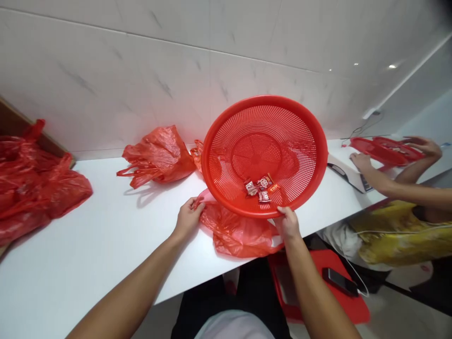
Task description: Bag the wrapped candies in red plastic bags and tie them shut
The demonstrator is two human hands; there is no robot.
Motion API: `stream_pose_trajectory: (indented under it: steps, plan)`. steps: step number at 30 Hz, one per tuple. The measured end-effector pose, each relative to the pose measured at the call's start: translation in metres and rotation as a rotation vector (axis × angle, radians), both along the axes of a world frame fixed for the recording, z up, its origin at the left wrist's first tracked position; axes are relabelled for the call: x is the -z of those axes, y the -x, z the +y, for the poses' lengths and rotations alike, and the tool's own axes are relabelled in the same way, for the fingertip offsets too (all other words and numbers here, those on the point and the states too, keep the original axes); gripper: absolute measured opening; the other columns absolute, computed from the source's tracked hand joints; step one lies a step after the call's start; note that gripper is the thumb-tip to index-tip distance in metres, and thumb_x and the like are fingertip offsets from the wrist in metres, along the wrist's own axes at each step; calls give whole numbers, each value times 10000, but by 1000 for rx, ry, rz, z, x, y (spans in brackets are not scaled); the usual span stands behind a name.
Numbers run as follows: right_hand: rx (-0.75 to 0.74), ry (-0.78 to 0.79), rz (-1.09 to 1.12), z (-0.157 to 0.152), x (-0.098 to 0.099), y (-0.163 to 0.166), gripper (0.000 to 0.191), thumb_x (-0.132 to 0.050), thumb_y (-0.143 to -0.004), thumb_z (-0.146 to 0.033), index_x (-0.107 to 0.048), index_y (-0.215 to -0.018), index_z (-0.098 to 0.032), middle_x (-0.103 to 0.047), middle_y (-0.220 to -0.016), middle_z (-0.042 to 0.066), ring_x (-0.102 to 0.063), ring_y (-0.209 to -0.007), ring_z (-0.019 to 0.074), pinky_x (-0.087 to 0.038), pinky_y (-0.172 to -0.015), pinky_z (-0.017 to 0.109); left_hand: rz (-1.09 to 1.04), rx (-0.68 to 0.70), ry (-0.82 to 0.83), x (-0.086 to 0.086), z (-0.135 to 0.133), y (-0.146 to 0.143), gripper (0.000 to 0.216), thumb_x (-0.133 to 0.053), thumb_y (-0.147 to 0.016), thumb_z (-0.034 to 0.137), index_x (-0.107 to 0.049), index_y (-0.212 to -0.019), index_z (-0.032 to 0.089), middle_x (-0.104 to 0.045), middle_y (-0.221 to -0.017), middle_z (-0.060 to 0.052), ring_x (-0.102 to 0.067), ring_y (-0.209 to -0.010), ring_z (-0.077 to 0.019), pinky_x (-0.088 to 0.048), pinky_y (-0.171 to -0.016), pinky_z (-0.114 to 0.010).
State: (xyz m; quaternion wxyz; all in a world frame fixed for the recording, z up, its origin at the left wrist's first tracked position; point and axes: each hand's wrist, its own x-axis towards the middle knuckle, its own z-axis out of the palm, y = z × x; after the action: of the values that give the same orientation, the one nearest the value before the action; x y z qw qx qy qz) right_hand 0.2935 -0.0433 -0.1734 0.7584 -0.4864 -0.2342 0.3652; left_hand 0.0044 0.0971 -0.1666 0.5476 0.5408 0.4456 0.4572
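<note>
My right hand (288, 223) grips the near rim of a round red plastic colander (265, 101), which is tilted so that its inside faces me. Several small wrapped snack packets (262, 188) lie together low in the colander, toward its near side. With pinched fingers my left hand (189, 217) holds the edge of a thin red plastic bag (240, 235). That bag spreads on the white table under the colander's near rim, partly hidden by it.
A filled red bag (160, 155) stands by the wall, and more red bags (38, 188) are piled at far left. At right, a co-worker's hands (363, 162) are near red baskets (379, 150) and a scale (349, 174). A phone (339, 281) lies on a red stool (325, 259).
</note>
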Motion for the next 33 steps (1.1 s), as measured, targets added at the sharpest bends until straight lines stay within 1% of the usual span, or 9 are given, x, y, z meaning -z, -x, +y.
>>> stream_pose_trajectory:
  steps: [3,7,12,17,23,25,28,31,33]
  plan:
    - [19,37,-86,-2,-1,-4,154,-716,-742,-339,-694,-740,-187,-720,-750,12,-669,-767,200,-575,-769,336,-58,-4,43,3,3,1,422,-805,-734,490,-706,-952,142,-732,-822,-53,-649,-705,-186,-499,-679,-298]
    - [31,98,-215,-6,0,-1,126,-753,-729,-300,-732,-754,-178,-743,-779,18,-653,-762,200,-555,-749,322,-116,-20,79,6,5,1,398,-821,-720,457,-713,-935,140,-721,-802,-36,-637,-694,-167,-489,-664,-276]
    - [117,116,-352,-8,8,10,50,-748,-730,-251,-737,-731,-202,-723,-713,-5,-624,-701,179,-537,-707,308,-151,-31,128,6,5,0,482,-777,-766,535,-725,-1020,128,-720,-771,-51,-604,-607,-156,-455,-567,-270]
    - [207,58,-505,-11,15,18,36,-768,-736,-230,-757,-769,-220,-734,-772,7,-656,-773,202,-558,-818,353,-118,-10,151,8,7,1,570,-769,-776,605,-757,-1093,132,-740,-773,-66,-494,-457,-110,-329,-437,-253]
    - [324,11,-539,-5,13,25,124,-775,-724,-240,-771,-846,-218,-763,-866,27,-687,-894,250,-563,-875,388,-100,-2,157,4,5,3,576,-719,-822,642,-754,-1099,138,-640,-595,-3,-453,-431,-118,-302,-435,-260]
    - [390,3,-510,-1,8,24,142,-742,-752,-239,-764,-889,-207,-768,-924,36,-684,-948,251,-556,-903,390,-120,11,152,2,2,2,571,-715,-823,652,-742,-1062,134,-611,-581,8,-435,-427,-114,-295,-430,-257]
    - [527,-67,-332,4,-10,10,142,-699,-771,-224,-724,-908,-194,-750,-945,28,-678,-950,228,-566,-881,372,-119,28,120,-1,0,0,550,-719,-819,681,-712,-945,146,-538,-535,36,-391,-409,-101,-270,-409,-244]
    - [615,-158,-141,0,-38,-27,107,-655,-755,-239,-626,-856,-216,-694,-834,-18,-676,-834,188,-600,-821,376,-101,13,90,0,2,0,534,-713,-824,698,-677,-857,166,-511,-518,44,-390,-410,-102,-271,-404,-238]
    - [591,-182,-52,-13,-55,-57,84,-602,-739,-262,-554,-798,-225,-647,-741,-33,-658,-721,171,-624,-798,419,-87,17,71,1,4,0,527,-699,-836,701,-640,-783,180,-492,-503,44,-397,-415,-107,-284,-411,-241]
